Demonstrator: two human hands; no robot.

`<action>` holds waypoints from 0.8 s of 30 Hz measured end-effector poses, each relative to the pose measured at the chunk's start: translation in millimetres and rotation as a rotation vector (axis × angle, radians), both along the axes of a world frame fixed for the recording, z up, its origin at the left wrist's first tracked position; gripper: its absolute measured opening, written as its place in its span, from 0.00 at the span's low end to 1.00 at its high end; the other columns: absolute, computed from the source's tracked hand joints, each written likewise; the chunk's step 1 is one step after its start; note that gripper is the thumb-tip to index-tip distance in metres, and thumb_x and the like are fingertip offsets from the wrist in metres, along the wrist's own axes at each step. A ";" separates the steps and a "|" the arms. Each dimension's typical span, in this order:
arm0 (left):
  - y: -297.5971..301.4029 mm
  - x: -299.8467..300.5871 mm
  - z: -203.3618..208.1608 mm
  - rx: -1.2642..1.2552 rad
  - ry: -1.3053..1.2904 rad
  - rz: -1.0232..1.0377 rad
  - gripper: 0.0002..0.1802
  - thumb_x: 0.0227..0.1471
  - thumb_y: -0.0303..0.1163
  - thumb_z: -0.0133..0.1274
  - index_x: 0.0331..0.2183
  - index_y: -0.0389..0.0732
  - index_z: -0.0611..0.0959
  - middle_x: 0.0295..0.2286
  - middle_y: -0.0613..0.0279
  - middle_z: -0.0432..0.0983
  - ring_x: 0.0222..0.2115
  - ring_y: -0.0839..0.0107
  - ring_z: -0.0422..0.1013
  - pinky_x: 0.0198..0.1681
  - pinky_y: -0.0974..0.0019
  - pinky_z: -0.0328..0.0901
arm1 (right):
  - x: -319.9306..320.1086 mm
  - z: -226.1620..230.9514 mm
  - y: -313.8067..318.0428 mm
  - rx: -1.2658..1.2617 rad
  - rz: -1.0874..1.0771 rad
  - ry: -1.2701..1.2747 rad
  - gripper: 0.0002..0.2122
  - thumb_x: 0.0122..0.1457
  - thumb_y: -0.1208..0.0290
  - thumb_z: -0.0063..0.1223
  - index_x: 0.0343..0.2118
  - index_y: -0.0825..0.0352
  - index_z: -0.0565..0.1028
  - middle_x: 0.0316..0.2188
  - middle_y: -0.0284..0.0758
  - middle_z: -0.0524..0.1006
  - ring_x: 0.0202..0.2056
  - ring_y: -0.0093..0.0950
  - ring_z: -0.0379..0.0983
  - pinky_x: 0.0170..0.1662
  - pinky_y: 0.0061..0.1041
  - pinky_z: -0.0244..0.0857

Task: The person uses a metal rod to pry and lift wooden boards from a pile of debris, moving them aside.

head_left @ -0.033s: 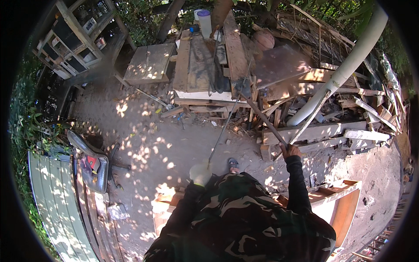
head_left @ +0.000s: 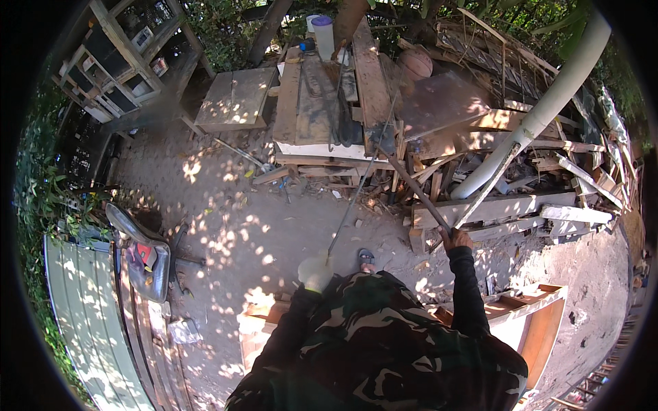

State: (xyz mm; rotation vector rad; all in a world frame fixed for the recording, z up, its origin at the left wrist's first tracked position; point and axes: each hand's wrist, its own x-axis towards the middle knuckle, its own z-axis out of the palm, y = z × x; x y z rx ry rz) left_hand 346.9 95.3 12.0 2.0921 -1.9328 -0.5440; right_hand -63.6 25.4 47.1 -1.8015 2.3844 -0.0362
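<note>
My left hand (head_left: 315,272), in a pale glove, is closed around the lower end of a thin metal rod (head_left: 351,209). The rod slants up and away to the right, toward a rough wooden workbench (head_left: 317,103). My bare right hand (head_left: 457,239) grips the near end of a dark brown bar (head_left: 423,196), thicker than the rod. This bar runs up and left, its far end close to the rod at the bench's front right corner. Whether the two touch there I cannot tell.
Scrap wood (head_left: 507,205) is heaped on the right, with a thick pale pipe (head_left: 534,123) slanting over it. At left lie an office chair (head_left: 147,253) and a corrugated sheet (head_left: 86,322). A wooden frame (head_left: 541,301) stands beside me at right; a low wooden table (head_left: 233,99) adjoins the bench.
</note>
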 end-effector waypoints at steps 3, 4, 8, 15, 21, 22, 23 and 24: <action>-1.0 -1.2 8.6 0.055 -0.002 0.028 0.12 0.51 0.42 0.51 0.30 0.44 0.77 0.22 0.50 0.75 0.24 0.47 0.73 0.26 0.46 0.65 | 11.4 -16.9 16.9 0.056 0.007 -0.062 0.31 0.56 0.36 0.42 0.28 0.67 0.78 0.22 0.52 0.76 0.29 0.51 0.75 0.33 0.47 0.68; 0.3 1.9 9.0 0.028 0.034 0.012 0.11 0.51 0.42 0.51 0.30 0.44 0.77 0.22 0.50 0.75 0.24 0.47 0.72 0.26 0.46 0.65 | 21.5 -25.0 26.1 0.060 -0.008 -0.074 0.31 0.56 0.36 0.42 0.28 0.67 0.78 0.23 0.52 0.76 0.29 0.52 0.75 0.33 0.48 0.68; -0.2 6.8 5.1 -0.089 0.155 -0.016 0.11 0.51 0.40 0.51 0.26 0.43 0.75 0.19 0.50 0.73 0.22 0.47 0.72 0.25 0.45 0.63 | 53.0 -44.9 43.5 0.045 -0.065 -0.150 0.30 0.56 0.36 0.43 0.30 0.66 0.78 0.22 0.52 0.76 0.29 0.52 0.75 0.32 0.48 0.68; 11.1 3.9 3.0 -0.009 0.147 -0.038 0.11 0.52 0.41 0.51 0.29 0.44 0.76 0.20 0.47 0.73 0.23 0.44 0.71 0.25 0.45 0.64 | 29.9 -12.8 34.0 0.021 -0.044 -0.037 0.27 0.54 0.38 0.48 0.27 0.63 0.77 0.21 0.51 0.76 0.28 0.51 0.75 0.30 0.48 0.68; 19.6 2.7 0.3 -0.051 0.142 -0.060 0.12 0.53 0.41 0.51 0.27 0.43 0.74 0.18 0.48 0.73 0.20 0.45 0.71 0.22 0.46 0.63 | 2.1 7.3 18.0 -0.064 0.012 0.063 0.26 0.53 0.38 0.50 0.25 0.62 0.77 0.22 0.48 0.77 0.29 0.50 0.75 0.30 0.48 0.68; 21.2 3.7 -0.4 -0.061 0.137 -0.053 0.12 0.52 0.41 0.51 0.27 0.43 0.74 0.17 0.48 0.73 0.20 0.45 0.71 0.22 0.46 0.63 | 5.5 9.2 18.4 -0.040 0.011 0.056 0.26 0.53 0.38 0.49 0.25 0.62 0.77 0.22 0.48 0.76 0.29 0.50 0.75 0.31 0.48 0.68; 22.0 4.0 -1.4 -0.071 0.131 -0.046 0.12 0.52 0.41 0.52 0.26 0.43 0.74 0.17 0.48 0.73 0.20 0.45 0.71 0.22 0.46 0.63 | 10.7 11.7 19.0 -0.016 0.010 0.049 0.26 0.54 0.38 0.49 0.26 0.62 0.77 0.22 0.48 0.76 0.28 0.51 0.75 0.31 0.48 0.68; 22.8 4.3 -2.3 -0.081 0.125 -0.040 0.12 0.52 0.41 0.52 0.26 0.43 0.74 0.17 0.48 0.72 0.20 0.45 0.71 0.22 0.46 0.63 | 14.4 12.7 19.6 0.007 0.008 0.042 0.26 0.54 0.38 0.48 0.26 0.62 0.77 0.22 0.48 0.76 0.28 0.51 0.75 0.31 0.48 0.68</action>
